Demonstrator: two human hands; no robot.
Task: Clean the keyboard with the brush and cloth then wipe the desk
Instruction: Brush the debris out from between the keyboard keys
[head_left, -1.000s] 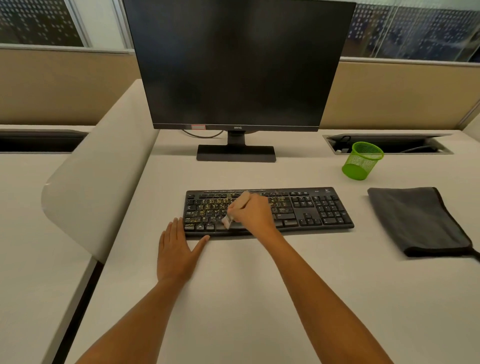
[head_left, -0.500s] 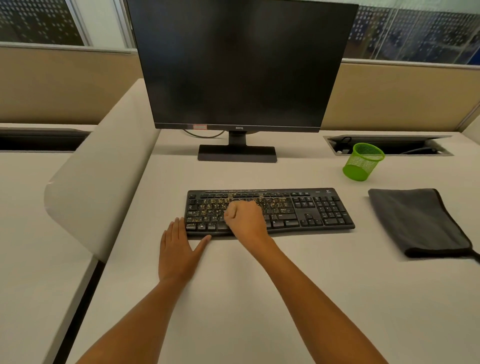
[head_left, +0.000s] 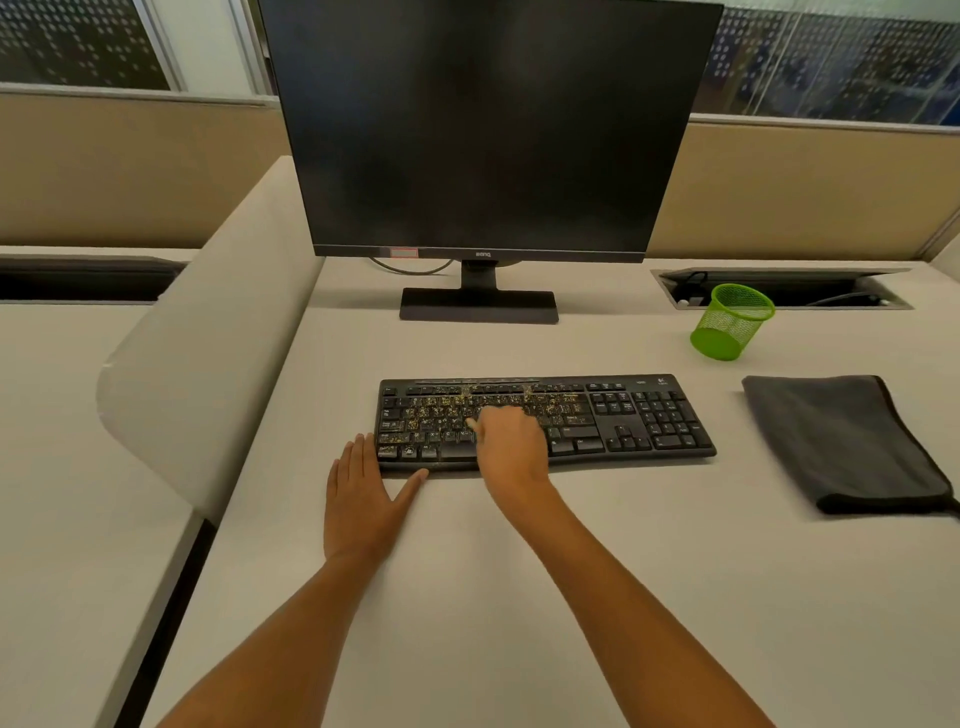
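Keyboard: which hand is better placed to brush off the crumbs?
Right. The right hand is over the crumbed keys of the keyboard, curled round the brush. The left hand lies flat on the desk at the keyboard's front left corner.

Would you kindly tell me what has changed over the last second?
The right hand, gripping the brush, turned over it with a short stroke across the crumb-strewn keyboard; only the brush's tip now shows. The left hand stayed flat at the keyboard's front-left corner; the grey cloth and green mesh cup did not move.
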